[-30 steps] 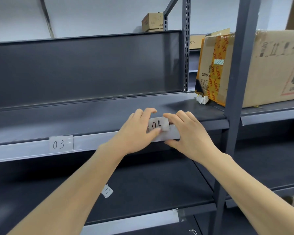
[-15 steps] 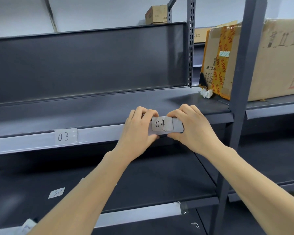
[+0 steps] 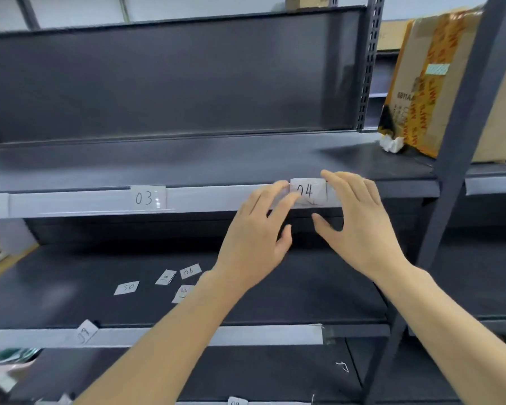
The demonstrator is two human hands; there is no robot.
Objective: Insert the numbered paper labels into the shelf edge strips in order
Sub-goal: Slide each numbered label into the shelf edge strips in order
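The paper label "04" (image 3: 308, 192) sits in the clear edge strip (image 3: 211, 200) of the upper shelf. My left hand (image 3: 260, 229) touches its left edge with straight fingertips. My right hand (image 3: 360, 226) has its fingers spread, fingertips at the label's right edge, thumb hanging below the strip. Further left in the same strip sits label "03" (image 3: 147, 197). Several loose labels (image 3: 170, 280) lie on the lower shelf, among them "06" (image 3: 190, 271) and one reading "50" (image 3: 126, 287).
A taped cardboard box (image 3: 438, 83) stands on the upper shelf at the right, behind a grey upright post (image 3: 462, 159). A crumpled white scrap (image 3: 392, 143) lies by the box. Another label (image 3: 85, 331) leans in the lower shelf's strip (image 3: 246, 334).
The fingers of both hands have straightened and loosened from pinching label "04"; it now sits in the strip. The view has dropped, showing the loose labels on the lower shelf.
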